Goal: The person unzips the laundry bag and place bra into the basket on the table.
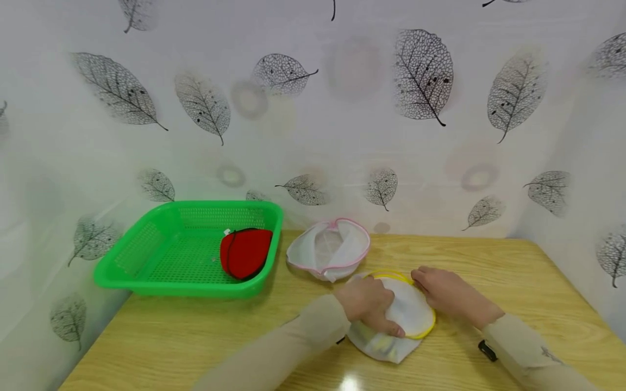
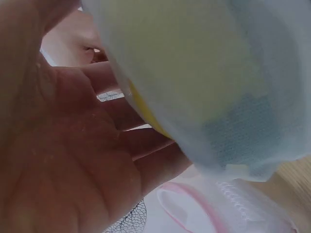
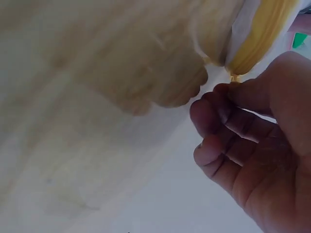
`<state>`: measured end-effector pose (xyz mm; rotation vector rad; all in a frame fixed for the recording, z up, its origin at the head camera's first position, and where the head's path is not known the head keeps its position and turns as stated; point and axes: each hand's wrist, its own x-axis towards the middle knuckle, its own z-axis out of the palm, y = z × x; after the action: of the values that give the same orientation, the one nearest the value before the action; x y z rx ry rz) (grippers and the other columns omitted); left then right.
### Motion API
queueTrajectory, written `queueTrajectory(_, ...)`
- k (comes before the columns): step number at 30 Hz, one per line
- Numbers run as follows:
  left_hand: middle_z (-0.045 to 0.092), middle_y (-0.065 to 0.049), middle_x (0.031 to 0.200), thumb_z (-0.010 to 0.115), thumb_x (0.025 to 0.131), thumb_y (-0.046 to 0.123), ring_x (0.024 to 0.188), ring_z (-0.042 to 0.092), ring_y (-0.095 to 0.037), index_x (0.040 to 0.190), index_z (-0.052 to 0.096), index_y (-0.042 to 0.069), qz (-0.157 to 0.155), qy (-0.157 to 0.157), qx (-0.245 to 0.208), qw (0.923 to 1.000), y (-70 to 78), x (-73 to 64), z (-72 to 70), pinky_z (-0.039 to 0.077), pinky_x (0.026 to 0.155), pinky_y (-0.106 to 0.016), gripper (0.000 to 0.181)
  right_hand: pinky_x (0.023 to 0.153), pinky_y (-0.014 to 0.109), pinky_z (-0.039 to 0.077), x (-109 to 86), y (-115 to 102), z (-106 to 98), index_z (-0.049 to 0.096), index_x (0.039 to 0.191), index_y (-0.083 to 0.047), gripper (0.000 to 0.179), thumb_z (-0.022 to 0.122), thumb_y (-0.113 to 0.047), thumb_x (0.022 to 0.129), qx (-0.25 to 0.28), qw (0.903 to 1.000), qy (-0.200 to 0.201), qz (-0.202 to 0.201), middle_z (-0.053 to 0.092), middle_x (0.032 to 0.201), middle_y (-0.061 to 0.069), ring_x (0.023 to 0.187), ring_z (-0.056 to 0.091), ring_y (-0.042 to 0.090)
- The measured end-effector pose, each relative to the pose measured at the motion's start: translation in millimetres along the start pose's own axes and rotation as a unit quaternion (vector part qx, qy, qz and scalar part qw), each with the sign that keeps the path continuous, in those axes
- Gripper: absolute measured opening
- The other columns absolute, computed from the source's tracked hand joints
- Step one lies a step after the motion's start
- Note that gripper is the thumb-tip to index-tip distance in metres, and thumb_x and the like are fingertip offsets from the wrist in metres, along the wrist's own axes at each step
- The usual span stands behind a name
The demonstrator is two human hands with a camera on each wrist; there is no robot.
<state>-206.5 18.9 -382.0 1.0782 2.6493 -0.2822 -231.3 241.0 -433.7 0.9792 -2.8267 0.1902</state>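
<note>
A white mesh laundry bag with yellow trim is tilted over the table in front of me. Yellow and grey-blue cloth shows through its mesh in the left wrist view. My left hand holds the bag at its left side, the thumb lying across the face and the fingers passing behind it. At the far right of the yellow rim, my right hand pinches a small yellow zipper pull between thumb and forefinger, the other fingers curled.
Behind the bag stands a pink-trimmed white mesh bag, its mouth gaping. To the left, a green plastic basket holds a red cloth item with a dark cord. A leaf-patterned white curtain borders the wooden table behind and at the sides.
</note>
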Motion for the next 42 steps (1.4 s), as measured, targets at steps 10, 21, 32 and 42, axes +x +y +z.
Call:
queueTrajectory(10,0.073,0.004,0.101,0.063,0.083,0.078,0.088,0.066,-0.008,0.111,0.071,0.023,0.001,-0.010,-0.030,0.9995,-3.2,5.1,1.7,0.054,0.071,-0.025,0.063,0.055,0.024,0.044,6.2,-2,-2,0.058,0.085,-0.017,0.019,0.066,-0.003,0.093,-0.038,0.9989,-0.022,-0.017,0.050,0.074,-0.008,0.062,0.046,0.005)
queueTrajectory(21,0.073,0.005,0.101,0.063,0.083,0.077,0.089,0.066,-0.007,0.111,0.069,0.021,0.015,0.007,-0.040,0.9991,-5.3,7.8,4.7,0.053,0.079,-0.022,0.063,0.053,0.028,0.045,-1.0,7,-2,0.057,0.078,-0.021,0.024,0.070,-0.006,0.091,-0.077,0.9965,-0.025,-0.024,0.053,0.070,-0.008,0.061,0.051,0.009)
queueTrajectory(32,0.072,0.007,0.096,0.065,0.081,0.078,0.084,0.064,-0.006,0.106,0.069,0.021,0.011,0.012,-0.043,0.9989,-5.0,9.0,5.4,0.051,0.076,-0.021,0.062,0.052,0.027,0.044,-8.5,6,-4,0.056,0.076,-0.021,0.027,0.072,-0.004,0.090,-0.081,0.9960,-0.030,-0.023,0.050,0.069,-0.009,0.060,0.048,0.007)
queueTrajectory(42,0.072,0.005,0.095,0.066,0.081,0.077,0.082,0.063,-0.006,0.109,0.070,0.019,0.011,0.007,-0.053,0.9985,-6.6,9.3,5.1,0.052,0.075,-0.022,0.064,0.054,0.031,0.046,-14.0,7,-5,0.057,0.079,-0.021,0.023,0.072,-0.008,0.091,-0.071,0.9964,-0.043,-0.016,0.055,0.072,-0.008,0.063,0.054,0.010)
